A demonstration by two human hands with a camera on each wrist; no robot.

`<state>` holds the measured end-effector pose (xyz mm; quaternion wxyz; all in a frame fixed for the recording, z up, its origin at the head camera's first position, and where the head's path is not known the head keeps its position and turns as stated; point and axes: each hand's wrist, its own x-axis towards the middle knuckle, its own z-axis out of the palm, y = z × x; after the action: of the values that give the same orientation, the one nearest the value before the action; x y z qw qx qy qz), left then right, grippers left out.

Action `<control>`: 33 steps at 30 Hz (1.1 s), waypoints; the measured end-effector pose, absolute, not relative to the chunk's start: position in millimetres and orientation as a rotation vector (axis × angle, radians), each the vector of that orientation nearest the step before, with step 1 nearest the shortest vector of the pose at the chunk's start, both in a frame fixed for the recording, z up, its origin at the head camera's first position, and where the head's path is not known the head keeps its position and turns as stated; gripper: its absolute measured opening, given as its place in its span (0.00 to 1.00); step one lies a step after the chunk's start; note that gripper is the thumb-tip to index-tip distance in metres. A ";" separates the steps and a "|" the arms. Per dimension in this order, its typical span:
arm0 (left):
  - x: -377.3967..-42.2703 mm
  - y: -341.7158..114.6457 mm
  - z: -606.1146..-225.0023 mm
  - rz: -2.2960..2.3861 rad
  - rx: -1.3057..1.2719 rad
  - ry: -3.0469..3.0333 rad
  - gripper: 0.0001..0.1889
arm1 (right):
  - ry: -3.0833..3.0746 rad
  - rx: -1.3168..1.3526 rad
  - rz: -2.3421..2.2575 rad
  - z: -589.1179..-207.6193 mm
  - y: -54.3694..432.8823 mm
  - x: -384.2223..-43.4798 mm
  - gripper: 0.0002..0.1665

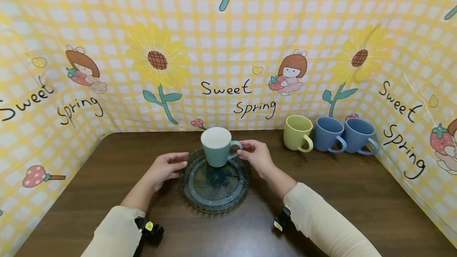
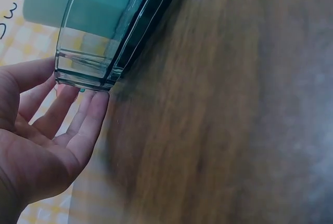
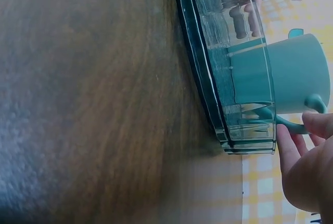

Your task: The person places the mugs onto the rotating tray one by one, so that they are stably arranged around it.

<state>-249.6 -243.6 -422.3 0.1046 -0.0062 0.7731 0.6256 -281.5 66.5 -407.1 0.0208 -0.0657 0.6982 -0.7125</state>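
A teal mug (image 1: pixel 216 148) with a pale inside stands upright toward the back of a round, see-through glass tray (image 1: pixel 218 205) with a raised wall. My right hand (image 1: pixel 258 157) pinches the mug's handle between thumb and fingers, just over the tray's right rim, as the right wrist view also shows. On the opposite side, my left hand (image 1: pixel 165 169) touches the outside of the tray wall with its fingertips. Those fingers (image 2: pixel 93 120) are loosely extended and do not wrap round the wall.
To the back right, a yellow-green mug (image 1: pixel 298 132) and two blue mugs (image 1: pixel 328 133) stand in a row on the brown wooden table (image 1: pixel 118 162), handles pointing right. A yellow checked cloth (image 1: pixel 221 50) with printed flowers hangs behind and at both sides.
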 end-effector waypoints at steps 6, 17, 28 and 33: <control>-253.5 -243.6 -421.9 1.762 0.012 2.308 0.24 | 2.149 -0.206 -2.229 -409.0 69.9 -280.1 0.16; -250.3 -246.8 -426.3 1.731 -0.009 2.269 0.25 | 2.324 -0.283 -2.170 -413.5 78.9 -274.1 0.16; -245.3 -246.3 -422.0 1.766 -0.019 2.263 0.25 | 2.506 -0.451 -2.091 -409.3 90.6 -268.7 0.18; -242.2 -243.3 -422.8 1.782 -0.033 2.272 0.25 | 2.571 -0.505 -2.044 -407.0 95.7 -266.2 0.18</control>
<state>-242.2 -243.3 -422.8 0.1265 -0.0113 0.7805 0.6121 -266.2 95.7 -407.0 -0.0906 -0.1512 0.7706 -0.6125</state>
